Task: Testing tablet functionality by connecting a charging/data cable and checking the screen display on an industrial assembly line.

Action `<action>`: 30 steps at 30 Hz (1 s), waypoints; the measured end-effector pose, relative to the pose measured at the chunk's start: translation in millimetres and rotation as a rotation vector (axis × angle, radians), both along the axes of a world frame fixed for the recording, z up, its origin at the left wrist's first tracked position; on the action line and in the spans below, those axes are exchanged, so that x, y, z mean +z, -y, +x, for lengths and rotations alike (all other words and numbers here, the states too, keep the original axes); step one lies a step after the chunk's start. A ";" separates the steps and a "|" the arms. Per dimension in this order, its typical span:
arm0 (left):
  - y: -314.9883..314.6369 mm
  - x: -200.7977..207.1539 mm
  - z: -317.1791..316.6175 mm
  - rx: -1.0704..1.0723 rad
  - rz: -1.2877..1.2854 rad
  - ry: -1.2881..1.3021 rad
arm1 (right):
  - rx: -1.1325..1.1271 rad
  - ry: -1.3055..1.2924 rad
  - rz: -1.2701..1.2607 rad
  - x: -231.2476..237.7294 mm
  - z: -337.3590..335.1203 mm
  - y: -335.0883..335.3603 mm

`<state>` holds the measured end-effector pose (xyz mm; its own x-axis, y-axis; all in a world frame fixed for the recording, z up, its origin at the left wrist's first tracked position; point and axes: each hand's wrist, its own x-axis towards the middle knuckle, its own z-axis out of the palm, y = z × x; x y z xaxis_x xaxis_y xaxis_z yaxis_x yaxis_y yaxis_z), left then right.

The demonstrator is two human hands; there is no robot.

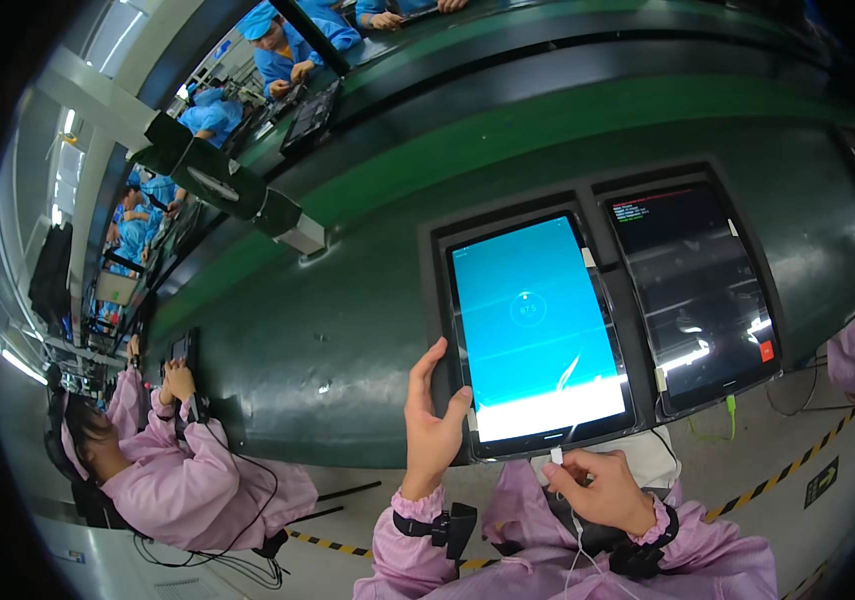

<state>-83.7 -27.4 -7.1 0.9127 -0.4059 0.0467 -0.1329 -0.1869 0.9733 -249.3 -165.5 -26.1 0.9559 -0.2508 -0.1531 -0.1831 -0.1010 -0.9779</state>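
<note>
A blue-screened tablet [537,350] lies beside a spread left hand [432,432], just beyond a right hand [607,490] pinching a white plug [556,456].

The green surface [347,350] looks smooth and faintly glossy. The blue-lit tablet [529,345] and the dark tablet [692,290] have slick, glassy faces that catch reflections, set in matt black trays [435,285]. The cable plug [556,455] looks like smooth white plastic, the pink sleeves [405,553] thin, gathered cloth.

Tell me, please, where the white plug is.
The white plug is right of centre in the head view, in the right hand, at the lower edge of the blue-screened tablet.
</note>
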 end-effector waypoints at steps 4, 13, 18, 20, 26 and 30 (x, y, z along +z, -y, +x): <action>-0.7 1.5 -3.1 -0.040 0.101 0.081 | -0.009 0.006 0.020 0.8 0.7 -3.1; -14.5 5.0 -5.3 -0.161 -0.055 -0.044 | -0.071 0.031 0.044 -2.5 -2.9 -5.8; -21.8 2.7 -4.5 -0.239 -0.017 0.013 | -0.028 0.006 0.030 -2.0 -4.0 -7.8; -23.4 2.1 -4.4 -0.245 -0.010 0.019 | -0.041 0.006 0.071 -0.3 -4.6 -8.2; -28.7 2.4 -22.7 -0.312 0.121 0.128 | -0.053 0.032 0.060 2.3 -6.8 -5.8; -27.6 -1.3 -29.0 -0.203 0.209 0.170 | -0.030 -0.004 0.164 -2.5 -9.4 -9.3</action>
